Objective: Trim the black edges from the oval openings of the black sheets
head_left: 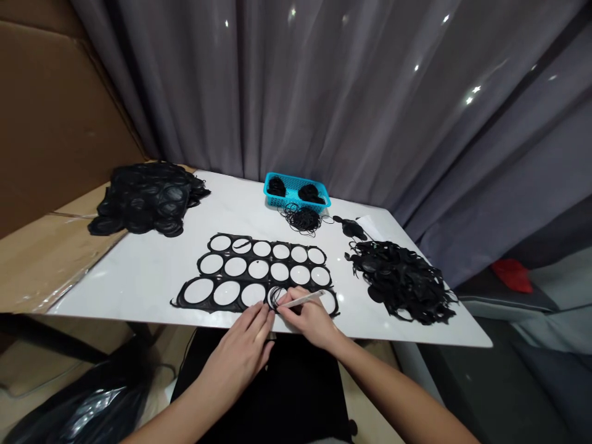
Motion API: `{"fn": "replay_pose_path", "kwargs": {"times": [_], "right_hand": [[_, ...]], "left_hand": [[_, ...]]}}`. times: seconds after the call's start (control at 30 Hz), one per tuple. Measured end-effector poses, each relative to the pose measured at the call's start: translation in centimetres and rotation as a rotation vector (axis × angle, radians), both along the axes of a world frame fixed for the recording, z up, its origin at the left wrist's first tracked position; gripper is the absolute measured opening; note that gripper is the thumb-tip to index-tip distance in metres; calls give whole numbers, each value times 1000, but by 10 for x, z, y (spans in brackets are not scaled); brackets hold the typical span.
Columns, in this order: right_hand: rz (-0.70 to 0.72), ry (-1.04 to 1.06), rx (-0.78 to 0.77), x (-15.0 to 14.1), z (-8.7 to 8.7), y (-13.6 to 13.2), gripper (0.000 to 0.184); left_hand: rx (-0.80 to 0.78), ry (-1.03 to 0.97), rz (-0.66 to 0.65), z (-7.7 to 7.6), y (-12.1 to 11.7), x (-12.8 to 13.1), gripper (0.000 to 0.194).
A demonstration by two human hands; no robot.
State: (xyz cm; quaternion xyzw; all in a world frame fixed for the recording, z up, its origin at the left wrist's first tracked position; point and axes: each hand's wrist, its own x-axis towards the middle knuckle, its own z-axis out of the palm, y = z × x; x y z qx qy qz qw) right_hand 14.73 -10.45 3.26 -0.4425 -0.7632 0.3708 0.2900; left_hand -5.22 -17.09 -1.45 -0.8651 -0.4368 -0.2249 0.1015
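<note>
A black rubber sheet (240,282) with rows of round holes lies flat on the white table. My right hand (308,317) pinches a slim white pen-like tool (303,299); its tip is hidden by my fingers. Thin black rings (274,295) loop at those fingertips, over a hole in the front row. My left hand (247,339) rests with fingers stretched out at the sheet's front edge, close beside the right fingertips. Behind the sheet lies a tangled heap of thin black rings (303,219).
A blue basket (297,179) holding black bundles stands at the back. Stacked black sheets (143,197) lie at the left, partly on cardboard (37,265). Black scraps (402,280) are heaped at the right, near a small black piece (354,229) and white paper (370,227). Grey curtains (287,92) hang behind.
</note>
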Motion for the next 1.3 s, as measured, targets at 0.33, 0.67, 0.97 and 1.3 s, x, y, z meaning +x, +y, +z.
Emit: {"fn": "replay_pose_path", "kwargs": {"times": [0.33, 0.67, 0.97, 1.3], "right_hand": [[145, -273, 539, -4, -24, -20, 19], [-346, -199, 352, 41, 13, 107, 20], [-164, -94, 108, 15, 5, 94, 18], [-497, 199, 12, 61, 9, 101, 34]], "left_hand": [[-5, -67, -6, 1, 7, 3, 37], [-132, -106, -40, 22, 8, -2, 29], [-76, -74, -40, 26, 61, 0, 41], [-144, 27, -107, 9, 54, -10, 41]]}}
